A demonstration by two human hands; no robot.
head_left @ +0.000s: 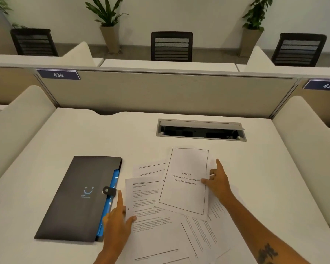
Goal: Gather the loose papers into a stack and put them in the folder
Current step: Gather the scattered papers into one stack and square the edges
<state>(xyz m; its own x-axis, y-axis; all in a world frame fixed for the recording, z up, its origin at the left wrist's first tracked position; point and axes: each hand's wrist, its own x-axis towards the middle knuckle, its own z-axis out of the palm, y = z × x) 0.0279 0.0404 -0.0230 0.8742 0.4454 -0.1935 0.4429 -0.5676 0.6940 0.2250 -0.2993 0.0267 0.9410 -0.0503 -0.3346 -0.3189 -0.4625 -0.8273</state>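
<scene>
Gathering point: loose papers (pixel 179 212) lie fanned and overlapping on a white desk (pixel 255 178), seen from the head camera looking down over both forearms.
Top sheet: a bordered chapter title page (pixel 185 180) sits tilted on top of the spread, its upper edge toward the cable tray.
Right hand: the right hand (pixel 218 180) holds the title page's right edge, thumb on the printed face and curled fingers at the margin, forefinger stretched out and pointing away over the desk.
Left hand: the left hand (pixel 118 220) rests at the left edge of a text-filled sheet (pixel 147 202), thumb pressed on the paper, forefinger extended along the margin; whether the other fingers pinch the sheet cannot be told.
Folder: a closed dark folder (pixel 78 199) with a snap tab and blue inner pockets showing along its right side lies flat just left of the papers, beside the left hand.
Surroundings: an open cable tray (pixel 201 130) is set into the desk beyond the papers; a divider panel carries a plate reading 436 (pixel 58 74).
</scene>
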